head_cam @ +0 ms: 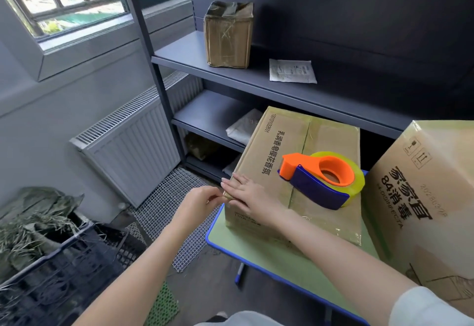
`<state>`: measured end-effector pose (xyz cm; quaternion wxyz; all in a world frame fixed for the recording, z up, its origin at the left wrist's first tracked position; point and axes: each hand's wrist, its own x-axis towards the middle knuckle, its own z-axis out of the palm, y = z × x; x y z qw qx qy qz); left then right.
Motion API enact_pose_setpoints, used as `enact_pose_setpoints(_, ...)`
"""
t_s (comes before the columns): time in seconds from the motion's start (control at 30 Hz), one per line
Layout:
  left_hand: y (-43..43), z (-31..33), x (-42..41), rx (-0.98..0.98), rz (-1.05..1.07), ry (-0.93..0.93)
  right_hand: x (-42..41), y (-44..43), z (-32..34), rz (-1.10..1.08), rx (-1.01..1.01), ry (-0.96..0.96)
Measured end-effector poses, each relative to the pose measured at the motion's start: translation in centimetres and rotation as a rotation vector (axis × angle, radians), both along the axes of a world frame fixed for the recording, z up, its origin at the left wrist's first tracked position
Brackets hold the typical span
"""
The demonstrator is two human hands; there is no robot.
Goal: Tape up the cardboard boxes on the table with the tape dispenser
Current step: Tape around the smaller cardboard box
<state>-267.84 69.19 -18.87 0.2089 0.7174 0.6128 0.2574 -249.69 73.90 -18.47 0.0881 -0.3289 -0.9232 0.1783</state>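
Nearest: pinching with the left hand (202,202), fingers curled tight at the left corner of the near box (333,141); hard to tell whether on a tape end or on the cardboard itself. Pressing flat with the right hand (247,193), fingers straight, down on the same edge, gripping nothing. Standing on the green counter (269,259), close to its left rim. Left loose on the lid just beyond the right hand, touched by neither: the tape dispenser (323,179), orange and blue, yellowish roll loaded. Just right of that, also on the counter, a taller box (431,197).

Could go wrong from here:
- Knocking the dispenser off the lid with a sweep of the right forearm.
- Shoving the near box over the counter's rim by pressing sideways.
- Creasing tape into wrinkles by smoothing unevenly.

Counted: two hands, one dispenser and two boxes on the counter. Beyond, on the shelf (179,53), a third small box (228,34) and one white packet (292,70).
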Motion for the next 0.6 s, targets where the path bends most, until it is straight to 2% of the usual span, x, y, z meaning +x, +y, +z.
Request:
enact_pose_setpoints(0.13, 0.8, -1.0, -0.5, 0.302, -0.077, 0.168, -0.1, -0.3, -0.2, 0.007, 0.037, 0.013)
enact_pose_setpoints(0.2, 0.9, -2.0, -0.4, 0.36, -0.128, 0.232, -0.1, -0.4, -0.3, 0.012, 0.042, 0.012)
enact_pose_setpoints(0.43, 0.4, -3.0, -0.3, 0.365, -0.12, 0.246, 0.3, -0.5, 0.7, 0.038, 0.057, -0.105)
enact_pose_setpoints(0.6, -0.8, -1.5, 0.1, 0.564, -0.043, 0.216, 3.5, -1.6, 1.9, 0.023, 0.064, -0.264)
